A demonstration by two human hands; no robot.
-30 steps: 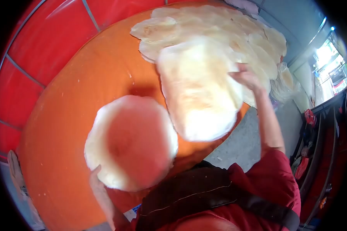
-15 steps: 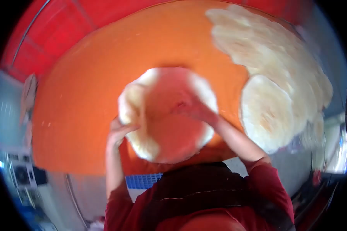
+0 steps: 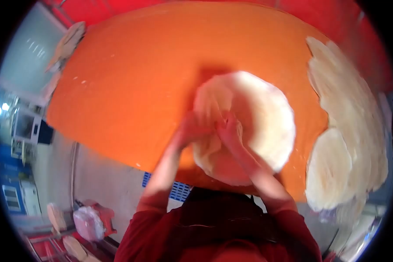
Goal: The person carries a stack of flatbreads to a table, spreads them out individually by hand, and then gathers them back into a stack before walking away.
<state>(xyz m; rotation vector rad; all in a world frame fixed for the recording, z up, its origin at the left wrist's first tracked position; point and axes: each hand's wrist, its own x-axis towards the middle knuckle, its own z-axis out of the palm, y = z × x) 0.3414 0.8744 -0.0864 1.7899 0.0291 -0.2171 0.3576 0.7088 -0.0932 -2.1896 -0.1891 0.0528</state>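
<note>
A large, round, thin flatbread (image 3: 270,118) lies on the orange tabletop in front of me, its left part lifted and folded into creases. My left hand (image 3: 199,128) is at that folded left side, its fingers closed on the bread and partly blurred. Close beside it, my right hand (image 3: 230,133) pinches a raised fold near the middle of the round. The two sets of fingertips nearly meet there. Shadow from my arms and head falls across the lower part.
Overlapping flatbreads (image 3: 358,118) spread along the right side of the orange tabletop (image 3: 139,87). More flat pieces (image 3: 67,46) sit by the far left edge. Blue plastic crates (image 3: 179,191) show under the near edge. A red stool with a plastic bag (image 3: 89,222) stands on the floor at lower left.
My right hand has moved from over the bread's middle to beside my left hand, and both now grip its folded part. The view has swung left, so the surroundings appear shifted right.
</note>
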